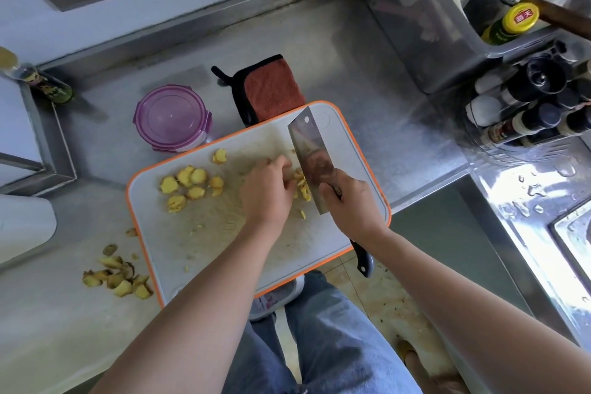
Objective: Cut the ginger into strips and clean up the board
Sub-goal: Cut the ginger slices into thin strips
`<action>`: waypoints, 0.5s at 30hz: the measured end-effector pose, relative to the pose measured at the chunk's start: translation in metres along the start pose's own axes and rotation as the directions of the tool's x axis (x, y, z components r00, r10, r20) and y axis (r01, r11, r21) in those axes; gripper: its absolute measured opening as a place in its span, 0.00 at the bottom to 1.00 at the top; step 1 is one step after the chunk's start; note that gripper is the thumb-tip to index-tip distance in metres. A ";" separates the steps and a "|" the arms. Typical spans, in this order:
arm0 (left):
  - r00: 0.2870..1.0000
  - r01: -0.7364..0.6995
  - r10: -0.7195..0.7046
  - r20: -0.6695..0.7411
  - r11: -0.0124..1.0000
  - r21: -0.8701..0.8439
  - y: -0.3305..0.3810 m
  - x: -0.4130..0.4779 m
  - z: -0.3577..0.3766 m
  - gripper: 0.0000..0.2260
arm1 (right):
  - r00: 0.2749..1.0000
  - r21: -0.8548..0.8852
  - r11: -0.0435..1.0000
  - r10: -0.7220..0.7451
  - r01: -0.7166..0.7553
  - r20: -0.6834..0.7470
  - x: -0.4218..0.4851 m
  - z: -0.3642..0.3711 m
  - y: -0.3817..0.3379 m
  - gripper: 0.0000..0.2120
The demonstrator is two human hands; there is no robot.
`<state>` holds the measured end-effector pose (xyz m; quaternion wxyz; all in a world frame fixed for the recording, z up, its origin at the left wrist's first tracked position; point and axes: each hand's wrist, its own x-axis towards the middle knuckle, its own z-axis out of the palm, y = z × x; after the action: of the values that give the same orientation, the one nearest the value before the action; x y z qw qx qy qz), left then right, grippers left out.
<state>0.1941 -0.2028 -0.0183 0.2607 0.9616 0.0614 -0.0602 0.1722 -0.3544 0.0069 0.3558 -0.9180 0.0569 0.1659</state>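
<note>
The right hand [350, 201] grips the knife [308, 150] on the board [198, 233], fingers wrapped. At its 9 o'clock the left hand [267, 192] holds ginger [303, 188] with curled fingers.

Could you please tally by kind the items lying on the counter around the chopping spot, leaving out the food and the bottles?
Cutting board: 1
Cleaver: 1
Purple-lidded container: 1
Cloth: 1
Total: 4 (ginger not counted)
</note>
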 end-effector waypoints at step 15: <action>0.940 -0.335 0.341 0.019 0.913 0.232 -0.022 -0.001 -0.012 0.05 | 1.000 0.049 0.999 -0.015 0.014 0.013 0.002 0.000 -0.006 0.08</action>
<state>0.1903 -0.1775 -0.0184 0.1526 0.9821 -0.1103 -0.0106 0.1754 -0.3501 0.0097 0.3796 -0.9083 0.0521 0.1679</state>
